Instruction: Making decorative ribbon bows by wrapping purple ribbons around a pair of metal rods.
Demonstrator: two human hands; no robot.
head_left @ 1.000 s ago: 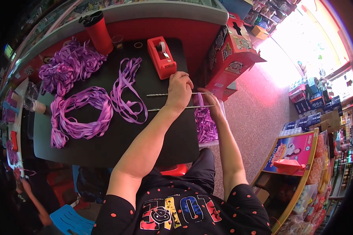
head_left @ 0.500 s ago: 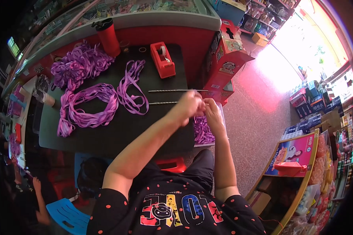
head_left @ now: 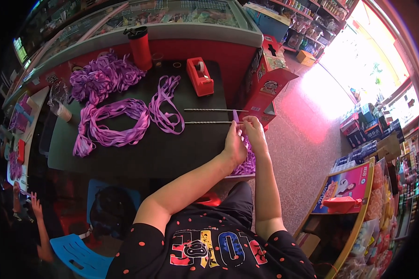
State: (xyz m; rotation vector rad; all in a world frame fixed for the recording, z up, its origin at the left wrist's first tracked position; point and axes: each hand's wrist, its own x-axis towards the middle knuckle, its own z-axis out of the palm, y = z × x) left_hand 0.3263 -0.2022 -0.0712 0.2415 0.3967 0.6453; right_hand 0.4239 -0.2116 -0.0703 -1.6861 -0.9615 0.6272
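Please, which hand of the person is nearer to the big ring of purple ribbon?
Left. The left hand is to the right of the ring, near the table's right edge; the right hand is farther right, beyond the left one.

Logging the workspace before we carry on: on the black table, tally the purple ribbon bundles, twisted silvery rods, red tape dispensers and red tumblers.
Large heap, ring-shaped coil and loose loop of purple ribbon: 3
Long twisted silvery rods: 2
Boxy red tape dispenser: 1
Tall red tumbler with dark lid: 1
Total: 7
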